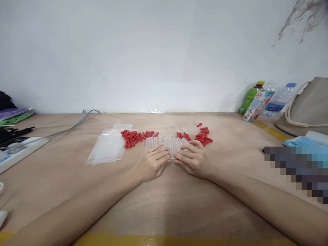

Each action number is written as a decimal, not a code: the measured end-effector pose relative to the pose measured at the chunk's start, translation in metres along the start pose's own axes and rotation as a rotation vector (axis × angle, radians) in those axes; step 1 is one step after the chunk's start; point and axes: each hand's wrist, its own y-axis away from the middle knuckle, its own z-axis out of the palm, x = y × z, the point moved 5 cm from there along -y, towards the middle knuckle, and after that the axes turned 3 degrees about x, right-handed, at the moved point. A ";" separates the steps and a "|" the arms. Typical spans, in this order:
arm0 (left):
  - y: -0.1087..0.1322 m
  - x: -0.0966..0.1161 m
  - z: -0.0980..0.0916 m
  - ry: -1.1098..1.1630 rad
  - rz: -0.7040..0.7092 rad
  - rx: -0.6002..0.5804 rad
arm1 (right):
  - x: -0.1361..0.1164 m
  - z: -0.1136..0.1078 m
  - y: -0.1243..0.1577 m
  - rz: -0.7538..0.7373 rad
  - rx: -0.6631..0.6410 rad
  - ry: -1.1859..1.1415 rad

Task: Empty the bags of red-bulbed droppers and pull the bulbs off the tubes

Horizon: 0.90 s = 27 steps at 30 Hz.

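A row of thin clear tubes (168, 142) lies on the brown tabletop in the middle. My left hand (154, 162) rests on the left part of the row, its fingers pressed together around the near ends. From the right, my right hand (194, 158) holds the near ends in the same way, fingertips close to the left ones. A pile of red rubber bulbs (132, 137) sits behind my left hand, and more red bulbs (203, 137) are behind my right hand. A few tubes with red ends (182, 135) lie just beyond the row.
Clear plastic bags (106, 147) lie left of the bulbs. A grey cable (74, 126) and a white power strip (24, 150) are at far left. Bottles (249, 99), a carton (257, 105), a grey bag (307, 106) and blue masks (304, 143) stand or lie at right.
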 end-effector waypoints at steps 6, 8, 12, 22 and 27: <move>0.005 0.000 0.002 0.056 0.003 -0.013 | -0.001 -0.003 0.005 -0.032 0.001 0.036; 0.006 0.000 0.003 0.072 -0.006 -0.024 | -0.002 -0.004 0.006 -0.035 -0.007 0.053; 0.007 0.000 0.004 0.110 -0.011 -0.021 | -0.005 -0.007 0.005 -0.051 0.004 0.082; 0.008 0.000 0.000 0.200 -0.025 0.020 | -0.007 -0.014 0.004 -0.065 0.059 0.051; 0.009 -0.001 -0.002 0.217 -0.038 0.027 | -0.009 -0.016 0.006 -0.106 0.081 0.095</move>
